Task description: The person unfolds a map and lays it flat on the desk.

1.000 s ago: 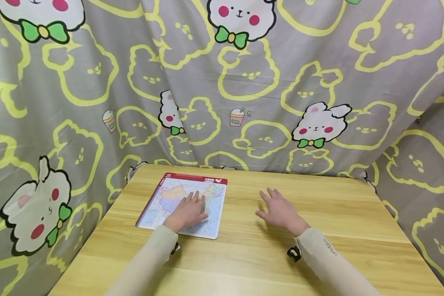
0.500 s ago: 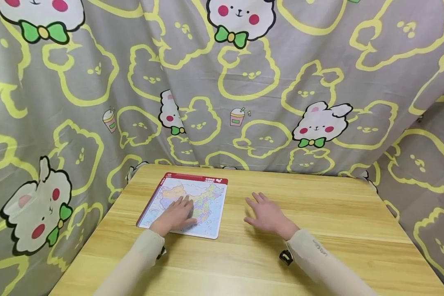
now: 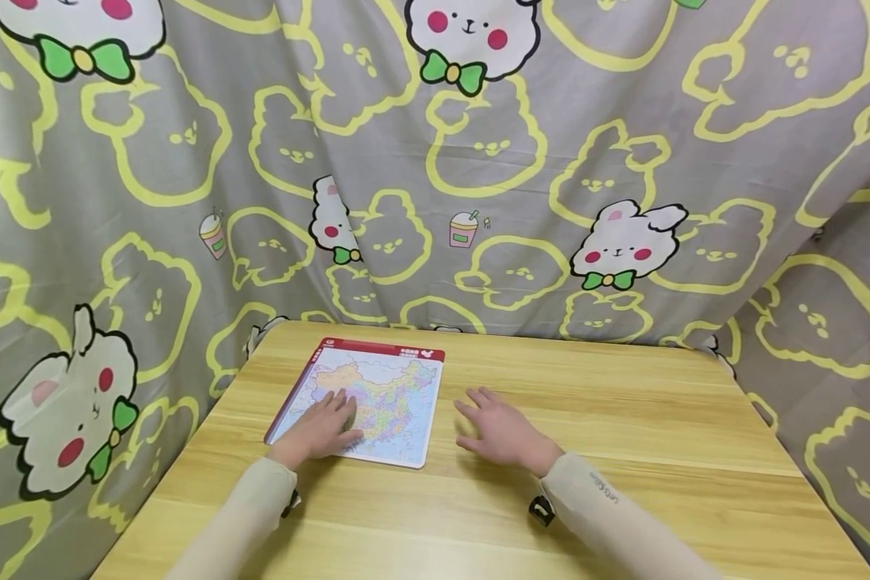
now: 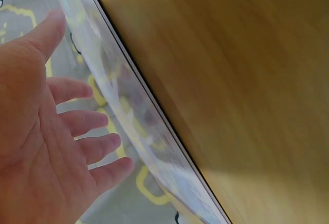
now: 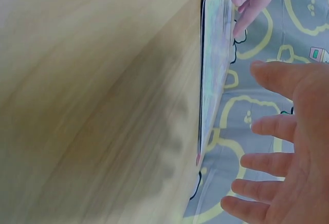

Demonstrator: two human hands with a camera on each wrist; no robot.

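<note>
A flat map board [image 3: 406,439] with a red top band and a pastel-coloured map lies on the left part of the table. Over its lower left area hovers my left hand [image 3: 315,427], palm down with fingers spread and nothing in them. My right hand [image 3: 503,431] is just past the board's right edge, low above the wood, also with spread fingers. In the left wrist view, the fingers [image 4: 85,124] are apart from the glossy board surface [image 4: 128,100]. From the right wrist, the board [image 5: 213,64] appears edge-on beyond the fingers, casting a thin dark edge.
The wooden table [image 3: 623,403] reaches back to a grey curtain [image 3: 493,161] printed with yellow outlines and white rabbits. The curtain also hangs along the left and right sides. A dark wrist device [image 3: 542,510] sits below the right cuff.
Both hands have slid leftward, the left one from the middle of the map to its lower left, the right one closer to the board's right edge. The board has stayed put.
</note>
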